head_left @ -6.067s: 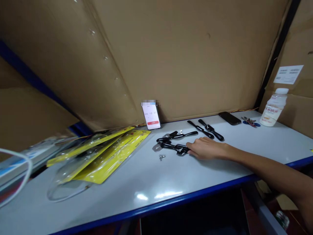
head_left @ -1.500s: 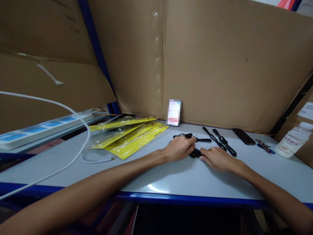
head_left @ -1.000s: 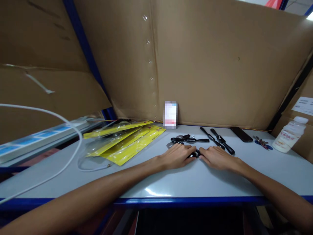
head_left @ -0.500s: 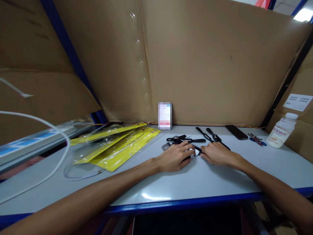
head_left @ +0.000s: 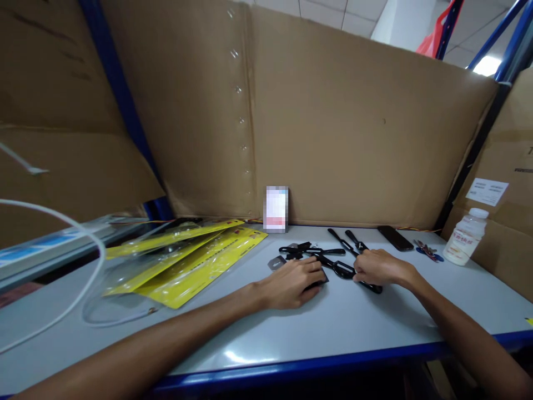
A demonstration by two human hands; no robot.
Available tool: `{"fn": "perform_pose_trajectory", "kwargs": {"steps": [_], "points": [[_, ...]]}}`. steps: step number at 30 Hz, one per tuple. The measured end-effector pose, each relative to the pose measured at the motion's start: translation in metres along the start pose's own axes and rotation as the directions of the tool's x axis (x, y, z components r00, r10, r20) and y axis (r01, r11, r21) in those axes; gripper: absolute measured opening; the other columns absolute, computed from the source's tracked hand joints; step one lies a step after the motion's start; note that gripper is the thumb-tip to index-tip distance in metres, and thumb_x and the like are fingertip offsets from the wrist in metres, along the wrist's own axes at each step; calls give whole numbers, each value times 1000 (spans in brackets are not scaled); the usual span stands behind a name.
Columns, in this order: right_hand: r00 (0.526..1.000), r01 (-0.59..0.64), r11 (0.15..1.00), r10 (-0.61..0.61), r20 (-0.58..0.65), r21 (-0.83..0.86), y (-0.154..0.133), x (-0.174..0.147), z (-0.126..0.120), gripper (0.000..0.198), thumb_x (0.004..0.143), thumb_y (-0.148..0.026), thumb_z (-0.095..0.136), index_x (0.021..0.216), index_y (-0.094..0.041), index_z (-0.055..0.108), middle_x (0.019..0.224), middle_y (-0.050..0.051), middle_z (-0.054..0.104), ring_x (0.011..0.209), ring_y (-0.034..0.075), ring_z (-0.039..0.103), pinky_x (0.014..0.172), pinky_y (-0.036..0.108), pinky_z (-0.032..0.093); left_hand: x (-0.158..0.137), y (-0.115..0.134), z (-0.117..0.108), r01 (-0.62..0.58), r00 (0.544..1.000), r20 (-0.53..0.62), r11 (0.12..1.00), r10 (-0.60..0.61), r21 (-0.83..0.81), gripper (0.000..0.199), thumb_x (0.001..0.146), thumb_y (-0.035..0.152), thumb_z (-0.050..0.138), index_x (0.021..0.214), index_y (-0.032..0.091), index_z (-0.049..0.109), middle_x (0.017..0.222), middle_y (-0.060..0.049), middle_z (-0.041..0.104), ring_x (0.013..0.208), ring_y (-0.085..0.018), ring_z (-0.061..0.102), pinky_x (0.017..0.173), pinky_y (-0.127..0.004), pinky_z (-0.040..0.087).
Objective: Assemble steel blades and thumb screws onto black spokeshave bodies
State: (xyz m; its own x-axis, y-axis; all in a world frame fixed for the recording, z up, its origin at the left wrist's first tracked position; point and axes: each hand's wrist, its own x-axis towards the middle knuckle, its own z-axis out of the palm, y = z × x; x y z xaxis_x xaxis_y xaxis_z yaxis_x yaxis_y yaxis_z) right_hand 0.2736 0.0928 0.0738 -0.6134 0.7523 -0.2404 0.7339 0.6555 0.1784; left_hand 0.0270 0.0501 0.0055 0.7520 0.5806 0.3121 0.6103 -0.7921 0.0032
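Observation:
My right hand (head_left: 381,268) has its fingers closed around the right side of a black two-handled spokeshave (head_left: 343,270) that lies slanted on the table. My left hand (head_left: 293,283) rests just left of it, fingers curled over a small dark flat piece (head_left: 321,276), partly hidden beneath them. Behind the left hand lie another black spokeshave (head_left: 312,251) and a grey flat blade (head_left: 276,263). Two more black tools of similar shape (head_left: 342,240) lie behind the right hand, one partly covered by it.
Yellow blister packs (head_left: 200,272) and a white cable (head_left: 100,255) occupy the left side. A phone with a blurred screen (head_left: 275,209) leans on the cardboard wall (head_left: 333,139). At right are a dark phone (head_left: 395,238), keys (head_left: 428,253) and a white bottle (head_left: 464,239).
My hands have moved apart; the right one shifted right along the spokeshave, whose middle now shows between them. The left still covers the dark piece. The camera view has tilted upward.

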Motion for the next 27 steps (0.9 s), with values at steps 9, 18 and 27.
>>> {"fn": "perform_pose_trajectory", "kwargs": {"steps": [9,18,27], "points": [[938,-240,966,205,279,98,31,-6,-1,28,80,-24,62,55,-11,67,59,12,71,50,18,65,51,25,47,-2,-15,2,64,998,20,997,-64,43,20,101,27,48,107,19,66,101,-9,66,96,-25,63,77,-35,49],[973,-196,980,192,-127,-22,4,20,10,30,98,-31,51,103,-14,76,111,21,75,104,32,71,80,34,46,-1,-23,7,153,988,-34,988,-152,32,26,102,28,46,117,17,65,113,-12,67,106,-28,62,93,-44,50],[941,-323,946,321,-106,-3,64,26,15,36,96,-45,56,103,-16,75,109,20,73,101,34,70,76,35,46,-2,-29,14,137,989,-48,990,-138,-14,30,104,31,45,123,17,63,125,-12,67,114,-29,62,99,-47,48]]}}
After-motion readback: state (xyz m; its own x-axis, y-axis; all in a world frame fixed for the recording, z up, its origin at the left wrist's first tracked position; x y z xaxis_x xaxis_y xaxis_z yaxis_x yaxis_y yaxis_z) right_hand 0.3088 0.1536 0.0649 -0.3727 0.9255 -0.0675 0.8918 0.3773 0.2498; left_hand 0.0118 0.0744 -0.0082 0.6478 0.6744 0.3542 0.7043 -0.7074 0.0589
